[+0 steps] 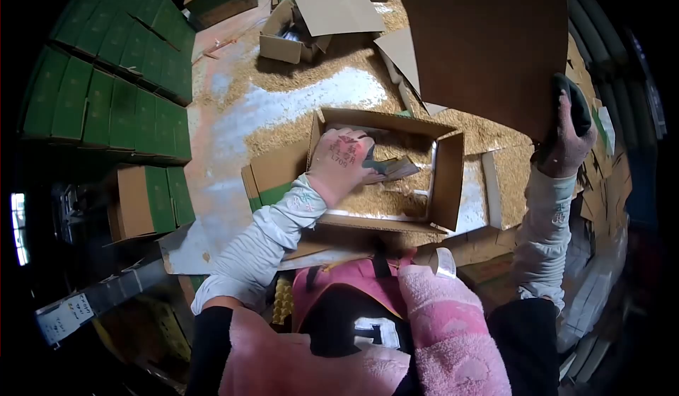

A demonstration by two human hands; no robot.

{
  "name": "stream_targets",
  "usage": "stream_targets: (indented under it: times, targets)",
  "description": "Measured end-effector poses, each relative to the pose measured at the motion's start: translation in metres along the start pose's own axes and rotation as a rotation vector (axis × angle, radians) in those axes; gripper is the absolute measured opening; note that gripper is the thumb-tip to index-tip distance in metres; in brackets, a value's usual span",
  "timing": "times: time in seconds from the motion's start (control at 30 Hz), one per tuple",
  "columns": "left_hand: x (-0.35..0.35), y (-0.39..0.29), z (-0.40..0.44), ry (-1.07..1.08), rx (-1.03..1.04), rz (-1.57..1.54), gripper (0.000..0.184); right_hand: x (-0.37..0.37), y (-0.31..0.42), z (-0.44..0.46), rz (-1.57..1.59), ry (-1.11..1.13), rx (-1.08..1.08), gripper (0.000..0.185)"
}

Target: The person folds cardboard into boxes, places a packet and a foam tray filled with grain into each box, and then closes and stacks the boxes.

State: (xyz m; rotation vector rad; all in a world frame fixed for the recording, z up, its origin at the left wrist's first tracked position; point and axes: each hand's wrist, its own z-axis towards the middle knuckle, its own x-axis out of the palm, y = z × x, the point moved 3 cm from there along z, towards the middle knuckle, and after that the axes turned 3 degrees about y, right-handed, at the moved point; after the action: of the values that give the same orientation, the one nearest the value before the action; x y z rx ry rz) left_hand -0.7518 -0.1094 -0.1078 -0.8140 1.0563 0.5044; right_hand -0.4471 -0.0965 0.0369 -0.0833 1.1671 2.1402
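My left hand, in a pale glove with red print, reaches into an open cardboard box in front of me. Its fingers are closed on a flat grey-brown piece that lies over loose tan flakes in the box. At the right my right hand, gloved with dark fingertips, grips the lower right edge of a large brown cardboard sheet. That sheet is raised and tilted beyond the box.
Green boxes are stacked at the left. A small open carton with flaps stands at the back, near another green-brown box. Loose flakes are spread over the work surface. More cardboard is piled at the right.
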Motion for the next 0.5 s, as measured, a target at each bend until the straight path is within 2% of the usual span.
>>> stream_targets:
  times: [0.03, 0.07, 0.1, 0.13, 0.17, 0.2, 0.23, 0.27, 0.3, 0.33, 0.37, 0.4, 0.43, 0.5]
  targets:
    - [0.011, 0.002, -0.016, -0.016, 0.081, 0.161, 0.043, -0.003, 0.014, -0.015, 0.166, 0.000, 0.030, 0.020]
    - [0.002, 0.004, -0.020, -0.008, -0.006, 0.086, 0.038, -0.004, 0.042, -0.030, 0.005, 0.018, 0.043, 0.021]
    - [-0.011, 0.006, -0.023, 0.005, -0.099, 0.011, 0.034, -0.009, 0.052, -0.047, 0.065, 0.105, 0.017, 0.022]
    - [-0.022, 0.024, -0.026, -0.042, -0.166, -0.199, 0.024, -0.015, 0.061, -0.066, -0.059, 0.149, -0.144, 0.024]
    - [-0.053, 0.029, -0.023, -0.051, -0.276, -0.551, 0.018, -0.008, 0.086, -0.078, -0.202, 0.226, -0.406, 0.023]
    - [-0.068, 0.045, -0.029, -0.189, -0.346, -0.582, 0.016, 0.002, 0.092, -0.086, -0.271, 0.476, -0.595, 0.020]
    - [-0.062, 0.080, -0.045, -0.439, -0.530, -0.985, 0.011, 0.010, 0.098, -0.096, -0.288, 0.743, -0.772, 0.017]
    - [-0.075, 0.096, -0.057, -0.621, -0.645, -0.732, 0.011, 0.030, 0.086, -0.116, -0.311, 0.795, -0.910, 0.017]
    - [-0.076, 0.110, -0.064, -0.792, -0.663, -0.704, 0.007, 0.055, 0.049, -0.147, -0.358, 0.904, -0.748, 0.012]
    - [-0.069, 0.117, -0.068, -0.765, -0.652, -0.706, 0.007, 0.081, 0.019, -0.169, -0.525, 1.237, -0.781, 0.011]
    - [-0.066, 0.119, -0.071, -0.740, -0.640, -0.706, 0.008, 0.103, -0.009, -0.197, -0.586, 1.465, -0.781, 0.015]
    - [-0.066, 0.102, -0.062, -0.680, -0.555, -0.737, 0.013, 0.111, -0.007, -0.197, -0.514, 1.438, -0.702, 0.017]
    - [-0.058, 0.105, -0.066, -0.578, -0.595, -0.754, 0.012, 0.116, -0.005, -0.194, -0.439, 1.410, -0.627, 0.021]
    - [-0.051, 0.102, -0.078, -0.570, -0.695, -0.952, 0.013, 0.080, 0.017, -0.152, -0.254, 0.988, -0.569, 0.032]
